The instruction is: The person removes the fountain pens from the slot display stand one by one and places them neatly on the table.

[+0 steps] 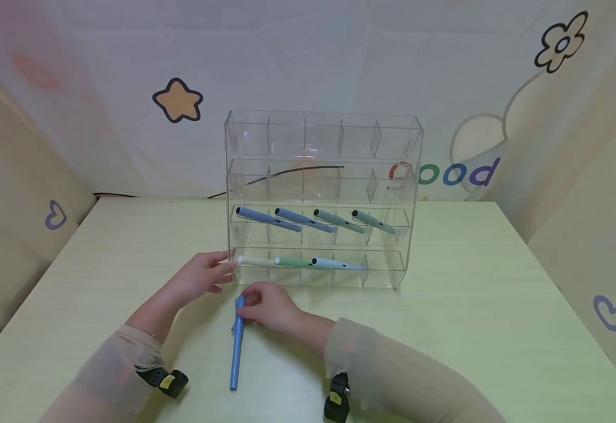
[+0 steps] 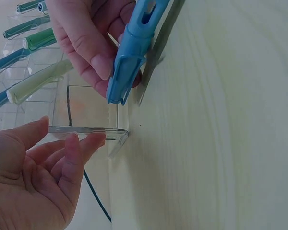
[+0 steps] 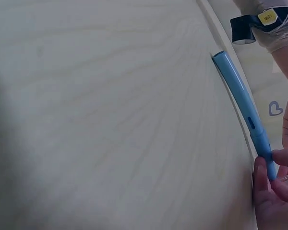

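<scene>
A blue pen (image 1: 236,352) points toward the front edge of the table, and my right hand (image 1: 269,306) pinches its clip end between thumb and fingers. In the left wrist view the pen's clip (image 2: 127,72) sits just past those fingertips. My left hand (image 1: 202,276) holds the lower left side of a clear acrylic pen rack (image 1: 405,235), thumb on one face of the side panel and fingers on the other. Two blue pens (image 1: 265,218) and two grey-green pens (image 1: 337,221) lie slanted in the rack's third tier. A cream pen (image 1: 255,261), a green pen (image 1: 293,262) and a light blue pen (image 1: 336,264) lie in its bottom tier.
The rack's upper two tiers show bare clear dividers (image 1: 305,135). A pale wood-grain table (image 1: 471,323) spreads around it, with a printed cloth (image 1: 339,53) behind and at both sides. Black wrist straps (image 1: 172,382) sit over both sleeves.
</scene>
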`<state>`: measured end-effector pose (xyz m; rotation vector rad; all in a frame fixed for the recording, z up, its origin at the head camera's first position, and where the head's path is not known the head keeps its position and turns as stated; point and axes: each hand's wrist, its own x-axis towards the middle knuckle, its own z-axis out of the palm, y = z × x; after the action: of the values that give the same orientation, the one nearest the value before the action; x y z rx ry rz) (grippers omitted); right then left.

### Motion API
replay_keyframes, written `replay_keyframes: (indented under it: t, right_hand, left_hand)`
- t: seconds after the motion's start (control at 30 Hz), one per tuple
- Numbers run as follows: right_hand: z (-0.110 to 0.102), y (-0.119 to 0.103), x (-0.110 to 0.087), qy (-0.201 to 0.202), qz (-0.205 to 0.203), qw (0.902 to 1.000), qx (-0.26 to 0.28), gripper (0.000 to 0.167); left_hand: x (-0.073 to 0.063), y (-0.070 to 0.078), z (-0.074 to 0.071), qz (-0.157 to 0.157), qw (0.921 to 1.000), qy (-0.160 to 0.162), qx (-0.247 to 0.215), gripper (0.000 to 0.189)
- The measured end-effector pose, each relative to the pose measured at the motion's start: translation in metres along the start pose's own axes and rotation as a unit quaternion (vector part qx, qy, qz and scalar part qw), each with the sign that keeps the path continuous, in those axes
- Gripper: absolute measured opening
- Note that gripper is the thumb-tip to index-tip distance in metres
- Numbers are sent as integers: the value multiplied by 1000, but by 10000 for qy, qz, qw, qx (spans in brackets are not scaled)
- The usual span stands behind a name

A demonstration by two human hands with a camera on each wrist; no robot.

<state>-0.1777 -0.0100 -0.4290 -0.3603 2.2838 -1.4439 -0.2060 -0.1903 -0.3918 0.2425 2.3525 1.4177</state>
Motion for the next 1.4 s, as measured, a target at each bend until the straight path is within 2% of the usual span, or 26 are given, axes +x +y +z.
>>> replay_keyframes:
  t: [0.1,0.23,0.37,0.63,1.17,1.4]
  right_hand:
    - [0,-1,2,-75,-128,9984,-549,22]
    - [0,-3,2,-153,-371,9906,-1304,19]
    - [1,-5,0,-173,-435,9854,-1636,19]
    - [0,-5,-4,-175,-318,9853,-1669,19]
    - [-2,-3,-4,-91,-377,9809,-1905,23]
    - [-7,-3,-7,-54,-668,9747,-2134,30]
  left_hand:
    - [1,-1,1,-7,10000,-20,-14,55]
    - [1,-2,1,-59,10000,-4,13,56]
    - [1,-2,1,-104,9999,-3,34,57]
    - [-1,-1,1,-89,9999,25,45,55]
    - [-2,3,1,11,10000,5,64,54]
    - [-1,2,1,-19,9999,30,105,54]
